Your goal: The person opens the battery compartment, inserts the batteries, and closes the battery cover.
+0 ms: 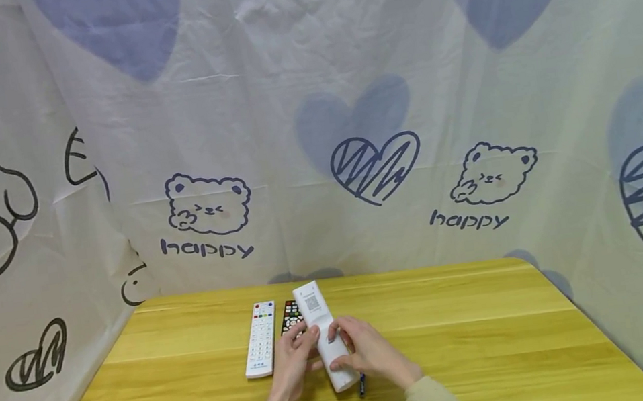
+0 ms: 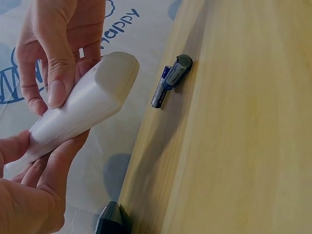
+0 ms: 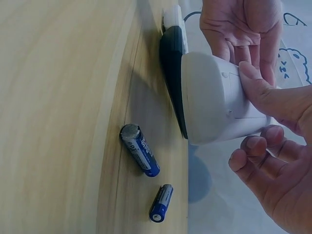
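Observation:
A white remote control is tilted in front of me, its back with a printed square code facing up. My left hand grips it from the left side, thumb on the near edge and fingers underneath. On the other side my right hand holds it, the index finger bent onto a small dark spot on the back. In the right wrist view that thumb lies on the battery cover, which sits in place. Two blue batteries, one larger and one smaller, lie on the table below the remote.
A second white remote lies buttons up on the wooden table, left of my hands. Next to it is a black remote, partly covered by my left hand and the held remote. A patterned cloth hangs behind the table.

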Demonstrator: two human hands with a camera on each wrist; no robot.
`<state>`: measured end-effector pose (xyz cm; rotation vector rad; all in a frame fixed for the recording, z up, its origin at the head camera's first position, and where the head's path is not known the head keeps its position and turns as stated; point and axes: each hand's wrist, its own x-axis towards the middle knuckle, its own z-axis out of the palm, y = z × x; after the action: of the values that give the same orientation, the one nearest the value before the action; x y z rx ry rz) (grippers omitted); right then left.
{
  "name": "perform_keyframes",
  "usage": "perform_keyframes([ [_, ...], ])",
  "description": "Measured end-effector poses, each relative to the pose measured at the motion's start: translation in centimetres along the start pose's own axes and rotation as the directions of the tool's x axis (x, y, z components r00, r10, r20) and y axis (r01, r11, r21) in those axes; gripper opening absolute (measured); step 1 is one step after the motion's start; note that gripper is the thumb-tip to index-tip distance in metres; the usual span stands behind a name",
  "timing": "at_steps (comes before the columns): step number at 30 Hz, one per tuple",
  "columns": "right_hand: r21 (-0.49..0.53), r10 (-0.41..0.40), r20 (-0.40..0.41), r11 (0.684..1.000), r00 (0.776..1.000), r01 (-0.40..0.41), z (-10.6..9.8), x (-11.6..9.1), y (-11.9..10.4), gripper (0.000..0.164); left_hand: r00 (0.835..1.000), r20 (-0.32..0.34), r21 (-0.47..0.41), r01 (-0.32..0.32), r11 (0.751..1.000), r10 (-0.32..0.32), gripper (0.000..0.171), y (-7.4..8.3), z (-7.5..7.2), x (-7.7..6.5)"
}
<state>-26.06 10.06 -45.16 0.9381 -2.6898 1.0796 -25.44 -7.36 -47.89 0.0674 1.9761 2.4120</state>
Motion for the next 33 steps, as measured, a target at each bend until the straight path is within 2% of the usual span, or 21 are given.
perform_keyframes([
  [24,-0.021,0.002,0.034,1.0,0.999,-0.001,-0.03,0.09,0.42,0.038,1.0,-0.005,0.01,0.008,1.0,-0.007,0.045,-0.34,0.26,-0.18],
  [33,-0.003,-0.025,0.011,1.0,1.0,0.025,0.0,-0.15,0.71,0.038,1.0,-0.002,0.016,0.005,1.0,-0.005,0.045,-0.49,0.54,-0.25],
])
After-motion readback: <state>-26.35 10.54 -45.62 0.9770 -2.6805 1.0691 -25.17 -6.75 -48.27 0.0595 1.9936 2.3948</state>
